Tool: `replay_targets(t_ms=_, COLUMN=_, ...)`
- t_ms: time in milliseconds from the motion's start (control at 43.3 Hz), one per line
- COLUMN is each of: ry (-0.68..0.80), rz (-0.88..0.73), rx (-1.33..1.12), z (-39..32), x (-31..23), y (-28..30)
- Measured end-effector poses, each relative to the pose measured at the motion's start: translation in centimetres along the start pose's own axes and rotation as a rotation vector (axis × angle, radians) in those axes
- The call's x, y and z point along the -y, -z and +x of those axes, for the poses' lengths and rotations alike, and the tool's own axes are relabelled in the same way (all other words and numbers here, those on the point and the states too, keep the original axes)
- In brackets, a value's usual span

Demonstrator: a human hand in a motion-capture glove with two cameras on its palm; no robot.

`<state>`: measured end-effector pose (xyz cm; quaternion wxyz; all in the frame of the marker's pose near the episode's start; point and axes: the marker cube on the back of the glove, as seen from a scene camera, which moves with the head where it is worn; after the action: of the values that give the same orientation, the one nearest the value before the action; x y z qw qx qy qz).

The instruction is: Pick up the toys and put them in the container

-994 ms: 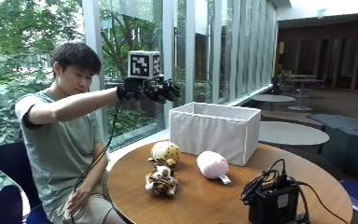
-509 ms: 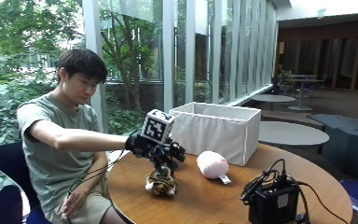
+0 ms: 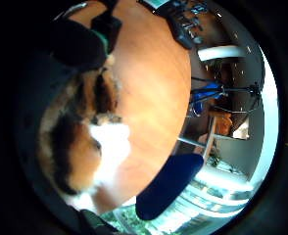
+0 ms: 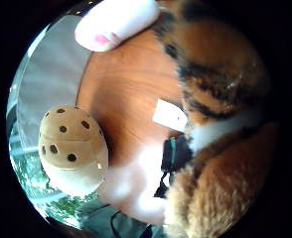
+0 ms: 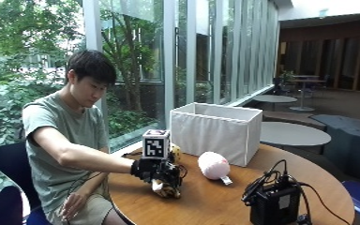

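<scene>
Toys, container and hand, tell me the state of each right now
Tiger toy: on the table, gripped by the hand.
Spotted toy: lying on the table, untouched.
Pink toy: lying beside the container, untouched.
Container: upright, open-topped.

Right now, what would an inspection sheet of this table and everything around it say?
Surface: round wooden table, bare wood in the middle.
Job's things: tiger toy under the hand; spotted tan toy and pink toy lie near the white container, which stands open-topped.
Clutter: black device at the table edge.
Hand: gloved right hand on the tiger toy, fingers curled round it.
Cables: black leads on the device.
Surroundings: glass wall, greenery outside, more tables behind.
</scene>
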<state>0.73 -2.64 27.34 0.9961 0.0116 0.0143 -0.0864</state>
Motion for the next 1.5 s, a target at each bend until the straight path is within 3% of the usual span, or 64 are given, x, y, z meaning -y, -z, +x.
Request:
replay_targets(t_ms=208, ry=0.032, rz=0.164, rx=-0.024, z=-0.8, x=1.3, y=-0.1)
replay_targets(t_ms=439, ry=0.128, rz=-0.101, rx=-0.153, z=-1.6, x=2.3, y=3.6)
replay_targets(t_ms=601, ry=0.204, rz=-0.105, rx=-0.157, z=-2.0, x=2.8, y=12.7)
replay_targets(t_ms=693, ry=0.078, rz=-0.007, rx=-0.131, z=-4.3, x=3.9, y=19.6)
replay_targets(t_ms=809, ry=0.22, rz=0.121, rx=0.053, z=-9.5, x=3.8, y=27.7)
replay_targets(t_ms=925, ry=0.167, rz=0.25, rx=-0.056, z=-13.7, x=5.5, y=33.5)
replay_targets(t_ms=1040, ry=0.186, rz=0.324, rx=0.092, z=-20.1, x=7.0, y=38.3)
replay_targets(t_ms=1156, ry=0.343, rz=0.382, rx=-0.13, z=-24.3, x=9.2, y=38.3)
replay_targets(t_ms=1502, ry=0.513, rz=0.411, rx=-0.054, z=-36.7, x=13.2, y=33.2)
